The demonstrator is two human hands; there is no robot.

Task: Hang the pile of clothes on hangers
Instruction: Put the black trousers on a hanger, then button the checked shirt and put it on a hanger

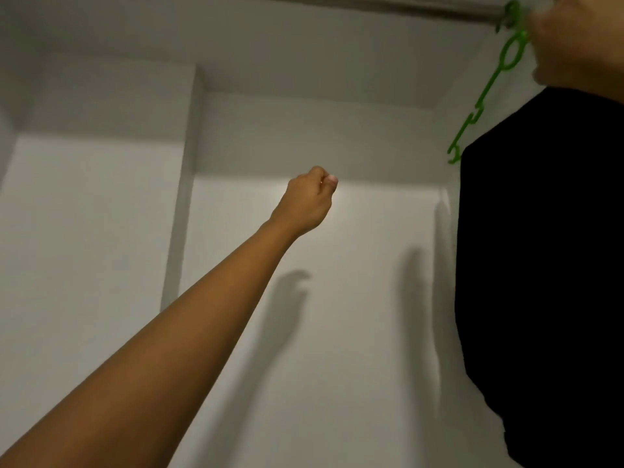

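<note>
A black garment [547,258] hangs on a green plastic hanger [486,86] at the right edge of the head view. The hanger's hook sits at a grey metal rail [439,6] along the top. My right hand [577,38], blurred in the top right corner, holds the hanger near its hook. My left hand [309,201] is stretched out in mid-air at the centre, fingers curled into a fist with nothing in it, well left of the garment.
A white wardrobe interior fills the view, with a vertical divider panel [184,197] at the left and a back wall [337,265] behind my left arm. Shadows of arm and garment fall on that wall.
</note>
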